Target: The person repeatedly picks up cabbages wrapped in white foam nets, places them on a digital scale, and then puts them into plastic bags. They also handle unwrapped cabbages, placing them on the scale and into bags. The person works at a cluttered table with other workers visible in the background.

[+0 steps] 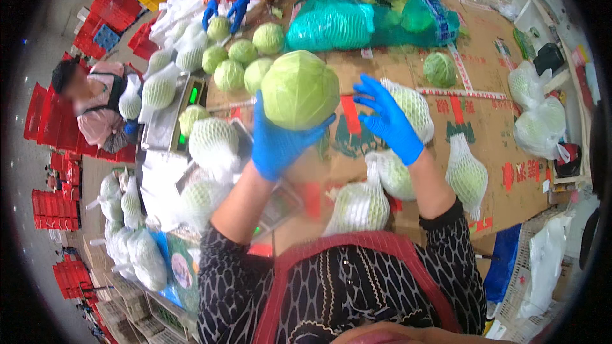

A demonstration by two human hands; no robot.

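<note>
A round pale-green cabbage [301, 91] rests in my left hand [282, 143], which wears a blue glove and cups it from below, above the cardboard-covered table. My right hand [389, 122], gloved in blue too, is apart from that cabbage with its fingers spread and nothing in them. Just behind the right hand lies a cabbage in a white foam net [415, 110]. More netted cabbages [361, 208] lie between my forearms. To the left of my left hand, another netted cabbage [213, 143] sits by a scale. Several bare cabbages [229, 75] are grouped beyond the held one.
A weighing scale [165, 119] with green digits stands at the left. Teal mesh sacks [330, 21] lie across the far side. Across the table, a co-worker's blue-gloved hands [224, 12] touch a cabbage. Bagged cabbages [540, 124] sit at the right edge. Red crates [107, 7] are stacked beyond.
</note>
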